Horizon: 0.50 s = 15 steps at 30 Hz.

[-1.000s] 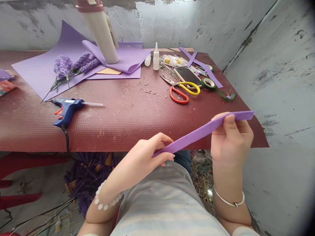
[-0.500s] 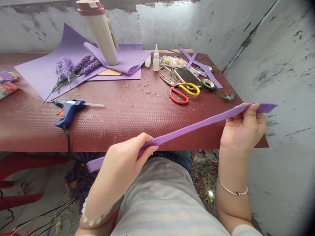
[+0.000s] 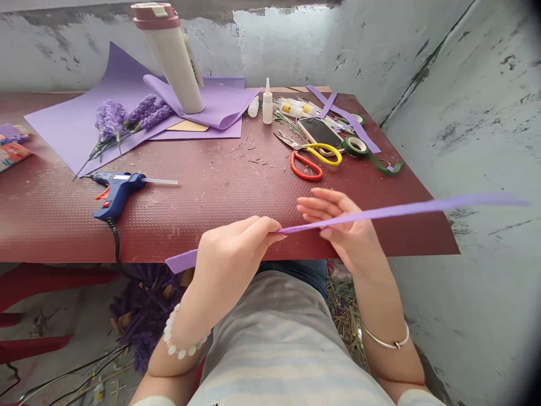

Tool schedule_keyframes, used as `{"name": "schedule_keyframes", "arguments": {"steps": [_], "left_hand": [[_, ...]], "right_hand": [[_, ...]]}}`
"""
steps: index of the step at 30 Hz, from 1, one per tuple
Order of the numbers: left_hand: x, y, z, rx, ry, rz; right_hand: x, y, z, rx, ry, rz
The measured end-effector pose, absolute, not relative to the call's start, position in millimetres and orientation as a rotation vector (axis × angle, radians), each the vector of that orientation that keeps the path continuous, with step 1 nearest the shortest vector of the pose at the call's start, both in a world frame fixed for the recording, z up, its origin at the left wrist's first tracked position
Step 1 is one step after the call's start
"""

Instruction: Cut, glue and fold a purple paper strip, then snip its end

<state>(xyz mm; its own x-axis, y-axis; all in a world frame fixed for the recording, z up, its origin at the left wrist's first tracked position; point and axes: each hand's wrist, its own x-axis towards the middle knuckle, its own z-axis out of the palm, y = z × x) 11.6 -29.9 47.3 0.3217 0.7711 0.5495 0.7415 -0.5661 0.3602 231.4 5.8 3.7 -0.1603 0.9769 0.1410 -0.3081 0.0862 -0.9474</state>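
A long purple strip [image 3: 393, 212], like the purple sheets on the table, stretches across in front of me above the table's front edge. My left hand [image 3: 236, 248] pinches it near the middle, and a short end sticks out to the left of that hand. My right hand [image 3: 342, 225] is open beside the strip, palm toward it, fingers spread behind and the thumb low in front. The strip's long free end passes over the right palm and trails off to the right, slightly blurred.
Scissors [image 3: 306, 155], a phone [image 3: 321, 133] and green tape [image 3: 355, 146] lie at the right. A glue gun [image 3: 120, 192] rests at the left, near lavender-like flowers [image 3: 110, 119] on purple sheets [image 3: 59, 121]. A tumbler [image 3: 173, 62] and a small bottle [image 3: 267, 104] stand behind.
My right hand has let go of the strip's right part and moved left, close to my left hand. The strip's right end now hangs free. My left hand has shifted slightly right.
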Motion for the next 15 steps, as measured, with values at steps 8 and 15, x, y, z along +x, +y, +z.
{"name": "schedule_keyframes", "arguments": {"steps": [8,15], "left_hand": [[20,-24,39,2.574,1.386,1.072],[7,-21,51,2.487,1.424,0.969]], "right_hand": [[201,-3,-1,-0.763,-1.238,1.311],[210,2,-3,-0.773,-1.183,1.103]]}}
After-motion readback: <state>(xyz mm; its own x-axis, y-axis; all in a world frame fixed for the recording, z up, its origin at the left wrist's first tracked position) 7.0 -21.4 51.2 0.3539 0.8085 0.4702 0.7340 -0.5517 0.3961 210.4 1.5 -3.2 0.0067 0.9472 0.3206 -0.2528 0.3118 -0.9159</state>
